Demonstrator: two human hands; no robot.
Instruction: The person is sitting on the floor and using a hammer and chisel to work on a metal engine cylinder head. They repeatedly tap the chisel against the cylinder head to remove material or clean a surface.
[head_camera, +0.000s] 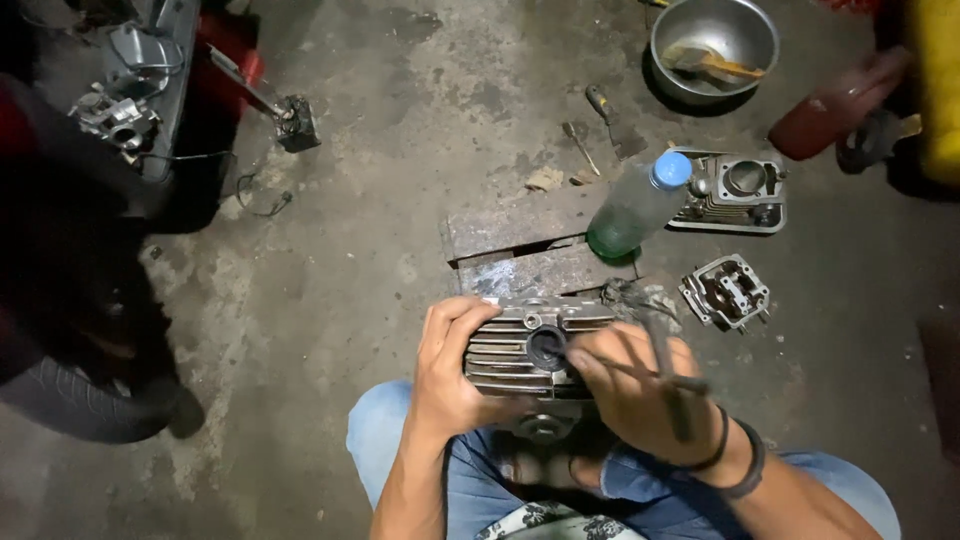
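Far left: a black tyre (80, 400) on the stained concrete floor (350, 200), with a greasy engine part (118, 118) and a red-framed machine (225, 55) above it, well apart from the work.

Centre, resting on blue-jeaned knees (400, 440): a finned engine cylinder head (525, 350), grey metal, long axis running left to right across the lap, fins lying the same way, round black port (546, 346) facing up toward the camera. Left hand (450, 375) clamped on the head's left end, fingers curled over the top edge, thumb beneath — a firm hold, steadying it. Right hand (635, 390) closed around a thin dark tool (640, 373), pinched between thumb and fingertips, shaft pointing left and tip touching the rim of the port. Second dark rod-like piece crossing the back of that hand; cannot tell what it is. Port lying just left of the right hand, between the two hands, nearer the right fingertips than the left palm. Dark bands (738, 462) on the right wrist.

Just beyond the head: a worn wooden block (530, 250). Further right — a clear plastic bottle (640, 205) with blue cap and greenish base, tilted; a cylinder block (735, 190) behind it; a smaller valve-gear casting (727, 290) on the floor. Top right: steel bowl (715, 45) holding a brush, a screwdriver (605, 112) nearby, a red container (835, 105).
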